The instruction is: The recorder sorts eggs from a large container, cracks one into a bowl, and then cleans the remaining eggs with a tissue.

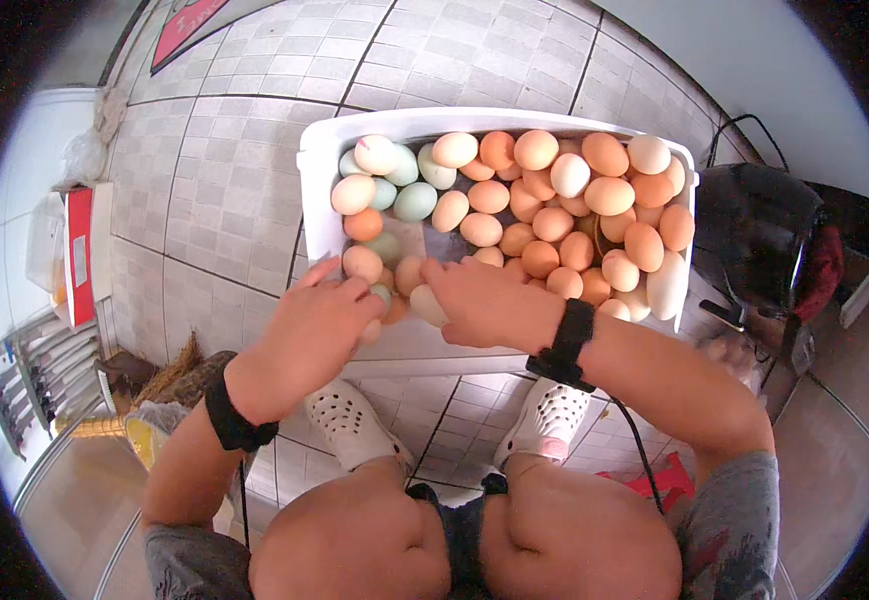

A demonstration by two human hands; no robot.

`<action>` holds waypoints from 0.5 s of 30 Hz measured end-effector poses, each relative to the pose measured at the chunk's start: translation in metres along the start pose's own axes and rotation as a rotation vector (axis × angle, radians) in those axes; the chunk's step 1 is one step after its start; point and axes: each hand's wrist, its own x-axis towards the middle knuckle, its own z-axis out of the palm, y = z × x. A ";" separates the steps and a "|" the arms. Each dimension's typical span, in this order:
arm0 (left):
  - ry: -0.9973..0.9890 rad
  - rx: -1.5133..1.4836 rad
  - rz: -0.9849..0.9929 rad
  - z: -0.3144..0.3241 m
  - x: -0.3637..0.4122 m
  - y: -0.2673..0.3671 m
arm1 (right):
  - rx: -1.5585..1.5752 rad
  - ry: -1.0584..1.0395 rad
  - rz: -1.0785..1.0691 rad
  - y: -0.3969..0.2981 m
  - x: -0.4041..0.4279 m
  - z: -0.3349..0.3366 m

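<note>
A white plastic bin point(494, 118) full of loose eggs stands on the floor before me. My left hand point(314, 330) reaches over its near left corner. Its fingers touch eggs there, and a pale egg point(370, 332) shows partly beneath them; whether they grip it is hard to tell. My right hand point(490, 304) is inside the near side, thumb and fingers around a cream egg point(427, 306). Just ahead of that lies a light brown egg point(409, 274). Bluish-green eggs point(415, 201) sit toward the far left, while brown eggs point(553, 223) are heaped on the right.
White clogs point(352, 424) on my feet stand close to the bin's near side. A black object point(753, 225) is right of the bin. At left are a red-and-white box point(80, 255) and a straw broom point(171, 371). A black cord point(640, 442) hangs below my right forearm.
</note>
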 end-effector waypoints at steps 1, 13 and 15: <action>0.000 0.000 0.000 -0.003 0.001 0.000 | 0.000 -0.045 0.012 0.000 0.003 -0.002; 0.126 -0.111 -0.079 -0.008 0.034 0.004 | 0.121 -0.086 -0.034 0.005 0.016 0.007; 0.187 0.112 -0.053 0.000 0.050 0.006 | 0.146 -0.086 -0.018 0.009 0.016 0.006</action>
